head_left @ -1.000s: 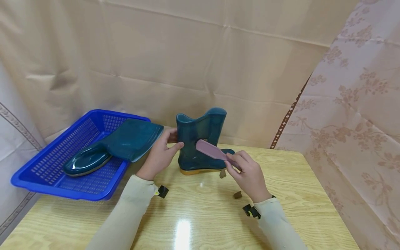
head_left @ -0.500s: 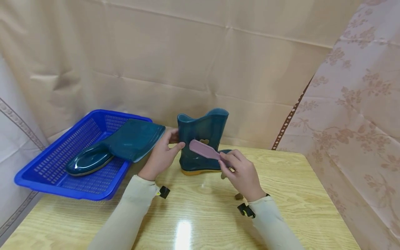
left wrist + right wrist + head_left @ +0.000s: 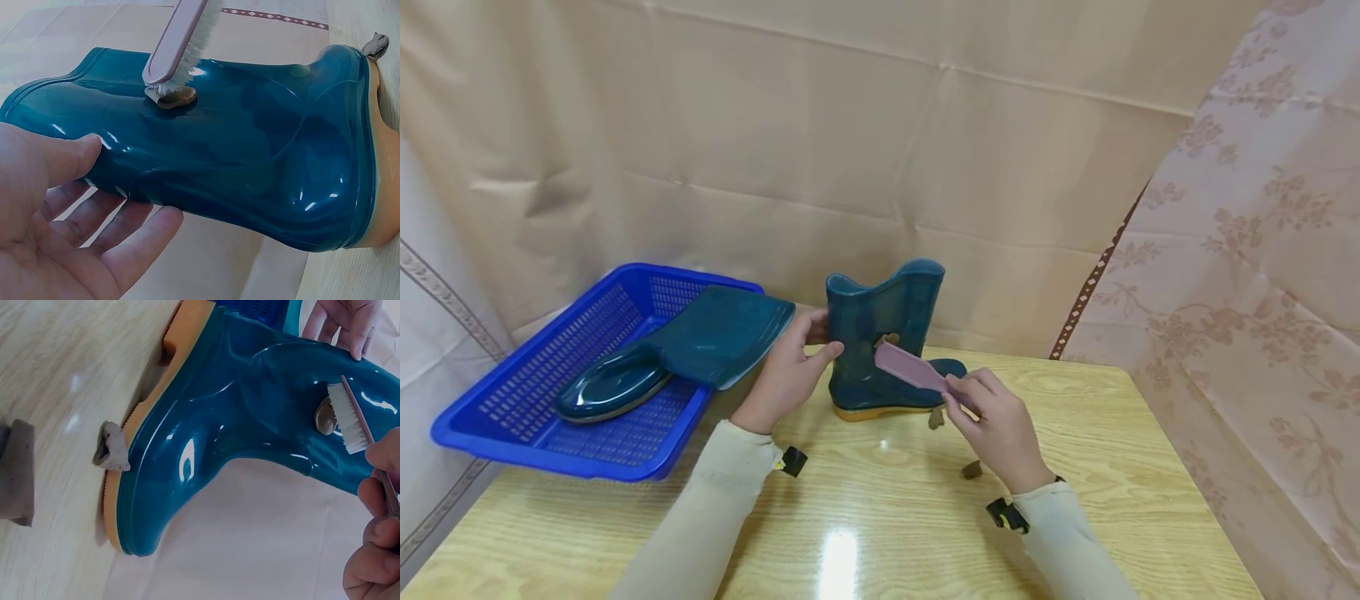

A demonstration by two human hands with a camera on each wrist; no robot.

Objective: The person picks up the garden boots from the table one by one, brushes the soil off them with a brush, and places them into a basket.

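Note:
A dark teal rain boot (image 3: 868, 312) with a tan sole stands upright on the table, toe to the right. My left hand (image 3: 792, 367) holds its shaft from the left, thumb on the near side and fingers behind. My right hand (image 3: 1000, 425) grips the handle of a pink brush (image 3: 910, 367) with white bristles (image 3: 350, 425). In the left wrist view the bristles meet a brown mud-like lump (image 3: 174, 97) stuck on the side of the shaft. The right wrist view shows the same lump (image 3: 325, 417) beside the bristles.
A blue plastic basket (image 3: 542, 458) stands at the left, with a second teal boot (image 3: 722, 329) lying in it, its shaft over the rim. Two brown clumps lie on the table: one clump (image 3: 936, 418) by the sole, another clump (image 3: 972, 469) nearer. A beige curtain (image 3: 820, 150) hangs behind.
The brush in my right hand has gone left across the boot shaft, then back right to the lump. The left hand and the boot have stayed nearly still.

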